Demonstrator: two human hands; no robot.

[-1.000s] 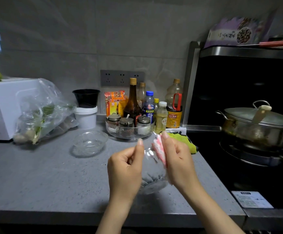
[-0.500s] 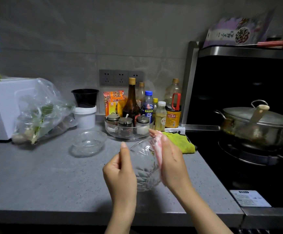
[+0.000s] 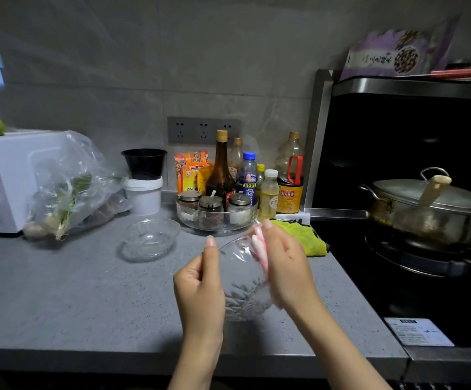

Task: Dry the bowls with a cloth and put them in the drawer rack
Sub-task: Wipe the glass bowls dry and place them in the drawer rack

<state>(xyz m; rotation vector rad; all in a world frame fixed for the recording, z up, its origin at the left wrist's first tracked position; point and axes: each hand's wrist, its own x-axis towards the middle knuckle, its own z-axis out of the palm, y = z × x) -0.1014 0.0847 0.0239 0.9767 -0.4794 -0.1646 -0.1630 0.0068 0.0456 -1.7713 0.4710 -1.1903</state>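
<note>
Grey speckled stone countertop (image 3: 59,291) carried everything. Just above its near edge the left hand (image 3: 200,288) gripped a clear cut-glass bowl (image 3: 245,294) tipped on its side, with the thumb up against the rim and the fingers curled. The right hand (image 3: 287,266) pinched a pink-and-white striped cloth (image 3: 261,249) over the opposite rim; how far the cloth reached inside could not be told.

The wiping looked to be under way. To do it well, the left hand needed to turn the bowl in small steps while the cloth ran round the rim and then down into the cut facets, where water would likely cling. Wet glass slips, so a firm grip and a bowl kept low over the countertop seemed wise.

Farther in, near the middle, a second shallow clear glass bowl (image 3: 151,239) sat upright, probably next in line. Toward the back edge stood a round clear tray of spice jars (image 3: 217,220). No drawer rack showed.
</note>
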